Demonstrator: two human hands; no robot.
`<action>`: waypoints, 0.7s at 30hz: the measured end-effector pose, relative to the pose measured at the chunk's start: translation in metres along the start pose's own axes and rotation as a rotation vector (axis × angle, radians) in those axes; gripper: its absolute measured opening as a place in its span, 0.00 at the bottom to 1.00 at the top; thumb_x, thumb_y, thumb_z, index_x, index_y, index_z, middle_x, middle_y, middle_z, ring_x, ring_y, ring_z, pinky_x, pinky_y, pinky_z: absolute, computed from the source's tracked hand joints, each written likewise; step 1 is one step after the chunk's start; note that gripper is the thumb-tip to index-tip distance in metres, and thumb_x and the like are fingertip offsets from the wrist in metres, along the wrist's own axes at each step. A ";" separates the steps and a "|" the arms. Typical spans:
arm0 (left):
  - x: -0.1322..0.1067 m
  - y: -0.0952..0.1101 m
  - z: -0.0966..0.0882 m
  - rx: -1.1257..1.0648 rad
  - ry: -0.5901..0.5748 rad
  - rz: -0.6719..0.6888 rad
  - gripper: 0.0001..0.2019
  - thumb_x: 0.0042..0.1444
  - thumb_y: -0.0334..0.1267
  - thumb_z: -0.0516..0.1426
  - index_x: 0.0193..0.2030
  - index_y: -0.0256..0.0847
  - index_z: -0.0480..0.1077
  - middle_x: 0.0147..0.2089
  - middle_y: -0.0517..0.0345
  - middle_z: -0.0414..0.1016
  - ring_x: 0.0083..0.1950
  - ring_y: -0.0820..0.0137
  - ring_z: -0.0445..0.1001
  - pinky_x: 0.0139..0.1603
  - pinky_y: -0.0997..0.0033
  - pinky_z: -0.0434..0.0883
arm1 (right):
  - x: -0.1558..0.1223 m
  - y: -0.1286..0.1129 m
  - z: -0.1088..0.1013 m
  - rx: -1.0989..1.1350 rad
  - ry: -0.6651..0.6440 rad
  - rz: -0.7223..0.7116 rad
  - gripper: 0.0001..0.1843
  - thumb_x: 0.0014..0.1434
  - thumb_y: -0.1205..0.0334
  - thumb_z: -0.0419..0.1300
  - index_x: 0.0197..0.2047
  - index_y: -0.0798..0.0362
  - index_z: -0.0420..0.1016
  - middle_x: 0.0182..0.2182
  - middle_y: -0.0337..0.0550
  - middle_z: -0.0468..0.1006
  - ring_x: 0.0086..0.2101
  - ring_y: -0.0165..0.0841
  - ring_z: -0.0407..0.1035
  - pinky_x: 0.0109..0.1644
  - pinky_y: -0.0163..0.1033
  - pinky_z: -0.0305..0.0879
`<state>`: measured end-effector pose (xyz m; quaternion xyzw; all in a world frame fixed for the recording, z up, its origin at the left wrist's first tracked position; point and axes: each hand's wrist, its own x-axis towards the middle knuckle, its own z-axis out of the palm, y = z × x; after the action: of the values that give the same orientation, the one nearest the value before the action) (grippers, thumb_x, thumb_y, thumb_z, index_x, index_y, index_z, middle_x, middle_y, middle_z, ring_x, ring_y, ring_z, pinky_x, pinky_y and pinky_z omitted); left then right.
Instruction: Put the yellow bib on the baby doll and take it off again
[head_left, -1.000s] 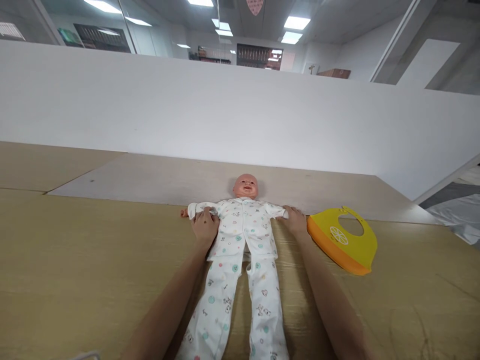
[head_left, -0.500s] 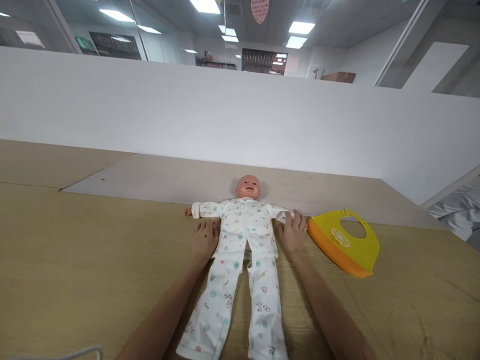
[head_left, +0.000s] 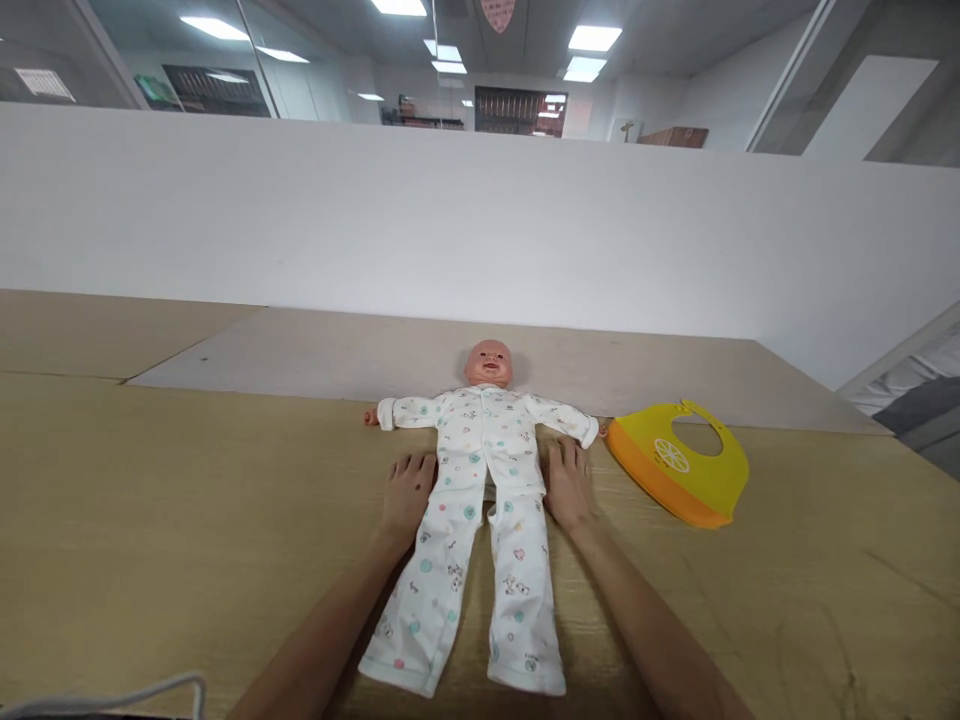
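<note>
white wall (head_left: 480, 225) behind doll (head_left: 471, 455); tan tabletop (head_left: 225, 510)

Doll (head_left: 480, 432) in printed white clothing (head_left: 521, 575), face-up on table (head_left: 187, 520), left hand (head_left: 410, 492) and right hand (head_left: 568, 486) palm-down at its sides, yellow-orange bib (head_left: 645, 455) near right hand

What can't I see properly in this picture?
In the head view:
- Doll: feet hidden by its trousers, if it has any.
- Left hand and right hand: palms face down, hidden by the hands themselves.
- Bib: tiny print, too small to read.
- White cable: cut off by the picture's edge.
</note>
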<state>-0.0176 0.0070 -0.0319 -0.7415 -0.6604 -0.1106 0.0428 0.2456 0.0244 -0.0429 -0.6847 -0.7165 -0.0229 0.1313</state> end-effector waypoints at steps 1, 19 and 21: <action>-0.005 0.000 -0.001 0.017 0.005 -0.004 0.11 0.60 0.32 0.51 0.47 0.35 0.71 0.48 0.44 0.75 0.49 0.54 0.70 0.49 0.57 0.66 | 0.000 0.000 -0.001 0.005 -0.010 -0.002 0.26 0.61 0.70 0.48 0.62 0.58 0.61 0.60 0.56 0.60 0.57 0.47 0.53 0.60 0.48 0.54; -0.091 0.015 -0.020 -0.299 0.417 0.063 0.28 0.54 0.23 0.47 0.62 0.41 0.53 0.56 0.41 0.64 0.61 0.55 0.62 0.59 0.48 0.64 | 0.002 -0.003 -0.007 -0.019 -0.073 -0.040 0.25 0.63 0.70 0.45 0.63 0.56 0.61 0.60 0.55 0.61 0.56 0.44 0.56 0.57 0.47 0.53; -0.058 -0.002 -0.024 -0.305 0.450 -0.140 0.25 0.52 0.22 0.46 0.58 0.38 0.57 0.55 0.40 0.66 0.60 0.55 0.64 0.59 0.49 0.64 | 0.001 -0.001 -0.006 -0.010 -0.065 -0.054 0.25 0.62 0.71 0.46 0.62 0.57 0.61 0.59 0.56 0.61 0.56 0.44 0.56 0.57 0.47 0.54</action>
<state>-0.0278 -0.0538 -0.0211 -0.6489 -0.6595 -0.3730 0.0686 0.2454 0.0244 -0.0370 -0.6661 -0.7385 -0.0081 0.1038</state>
